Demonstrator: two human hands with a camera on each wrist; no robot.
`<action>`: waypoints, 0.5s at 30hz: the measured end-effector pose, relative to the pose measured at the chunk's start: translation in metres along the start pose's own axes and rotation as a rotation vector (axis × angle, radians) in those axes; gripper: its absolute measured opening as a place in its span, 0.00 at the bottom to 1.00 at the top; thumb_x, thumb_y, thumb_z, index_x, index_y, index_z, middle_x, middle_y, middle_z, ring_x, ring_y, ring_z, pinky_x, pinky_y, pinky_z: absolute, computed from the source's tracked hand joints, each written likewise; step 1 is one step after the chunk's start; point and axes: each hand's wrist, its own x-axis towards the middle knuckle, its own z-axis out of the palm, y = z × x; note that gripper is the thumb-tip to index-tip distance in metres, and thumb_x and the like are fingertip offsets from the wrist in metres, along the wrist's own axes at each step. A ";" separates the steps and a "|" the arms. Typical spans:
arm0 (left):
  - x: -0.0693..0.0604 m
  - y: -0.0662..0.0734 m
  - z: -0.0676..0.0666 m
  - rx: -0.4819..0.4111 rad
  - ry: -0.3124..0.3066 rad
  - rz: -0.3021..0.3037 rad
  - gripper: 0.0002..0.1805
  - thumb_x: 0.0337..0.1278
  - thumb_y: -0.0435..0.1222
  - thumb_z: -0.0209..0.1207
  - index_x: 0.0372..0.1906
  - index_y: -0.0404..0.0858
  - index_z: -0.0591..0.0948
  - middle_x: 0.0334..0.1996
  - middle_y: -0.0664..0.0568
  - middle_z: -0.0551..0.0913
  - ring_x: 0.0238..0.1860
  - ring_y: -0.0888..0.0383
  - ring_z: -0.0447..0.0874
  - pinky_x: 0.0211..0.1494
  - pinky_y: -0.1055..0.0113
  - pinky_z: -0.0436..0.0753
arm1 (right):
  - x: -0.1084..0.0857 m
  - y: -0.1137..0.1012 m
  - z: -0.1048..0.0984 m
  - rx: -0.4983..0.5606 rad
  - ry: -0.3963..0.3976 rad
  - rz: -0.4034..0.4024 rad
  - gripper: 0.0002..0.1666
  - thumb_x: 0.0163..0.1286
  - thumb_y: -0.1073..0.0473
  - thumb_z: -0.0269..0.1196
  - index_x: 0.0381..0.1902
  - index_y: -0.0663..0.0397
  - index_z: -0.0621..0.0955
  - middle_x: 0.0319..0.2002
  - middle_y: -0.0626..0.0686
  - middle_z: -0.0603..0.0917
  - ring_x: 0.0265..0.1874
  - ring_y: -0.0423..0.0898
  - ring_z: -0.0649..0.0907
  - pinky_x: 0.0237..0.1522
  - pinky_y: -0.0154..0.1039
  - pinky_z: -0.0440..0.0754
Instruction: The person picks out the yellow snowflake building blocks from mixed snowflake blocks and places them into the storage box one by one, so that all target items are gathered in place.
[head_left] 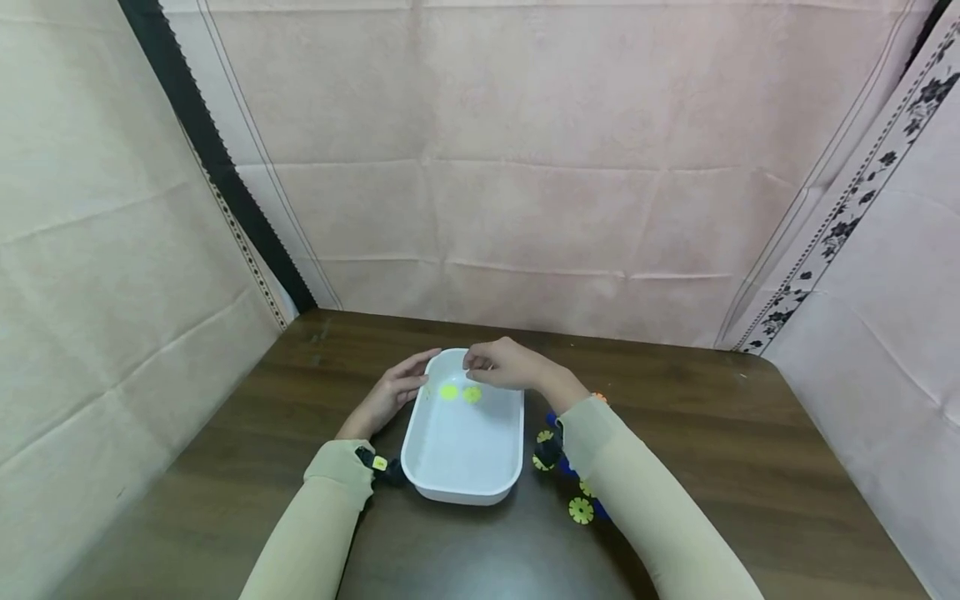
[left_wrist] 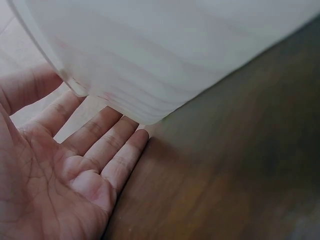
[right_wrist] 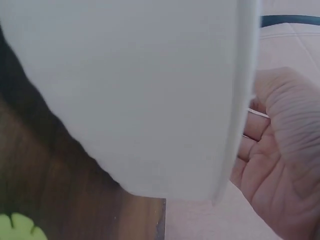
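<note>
A white rectangular tub stands on the table in the head view. Two yellow discs lie in its far half: a rounder one and a notched one. My left hand is at the tub's far left side. In the left wrist view its fingers stretch towards the tub's outer wall, and the thumb lies by the rim. Over the far end of the tub is my right hand, fingers bent and pointing down. Its fingertips are partly hidden by the tub wall in the right wrist view, so whether they pinch something is unclear.
Right of the tub, partly under my right forearm, lie several loose notched discs: yellow, blue and orange. The brown wooden table ends at pale cloth walls at the back and sides.
</note>
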 end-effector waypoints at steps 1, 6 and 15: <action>-0.001 -0.001 0.000 0.004 -0.002 0.000 0.30 0.71 0.36 0.52 0.76 0.45 0.66 0.72 0.45 0.68 0.67 0.48 0.74 0.61 0.64 0.78 | -0.002 0.000 0.000 0.007 0.006 -0.008 0.13 0.74 0.56 0.62 0.53 0.52 0.83 0.48 0.46 0.87 0.48 0.40 0.84 0.52 0.36 0.82; -0.001 -0.003 0.000 0.006 -0.002 -0.005 0.29 0.72 0.36 0.52 0.76 0.45 0.66 0.73 0.46 0.67 0.68 0.47 0.73 0.61 0.64 0.78 | -0.014 -0.003 0.000 0.073 0.048 -0.036 0.16 0.74 0.53 0.62 0.55 0.53 0.83 0.48 0.44 0.87 0.48 0.39 0.84 0.53 0.38 0.82; 0.000 -0.002 0.000 0.011 0.000 0.032 0.30 0.71 0.34 0.52 0.76 0.41 0.66 0.73 0.43 0.67 0.66 0.52 0.75 0.61 0.65 0.78 | -0.048 -0.006 -0.017 0.224 0.186 0.032 0.19 0.72 0.45 0.63 0.55 0.45 0.83 0.46 0.38 0.86 0.49 0.39 0.83 0.54 0.49 0.82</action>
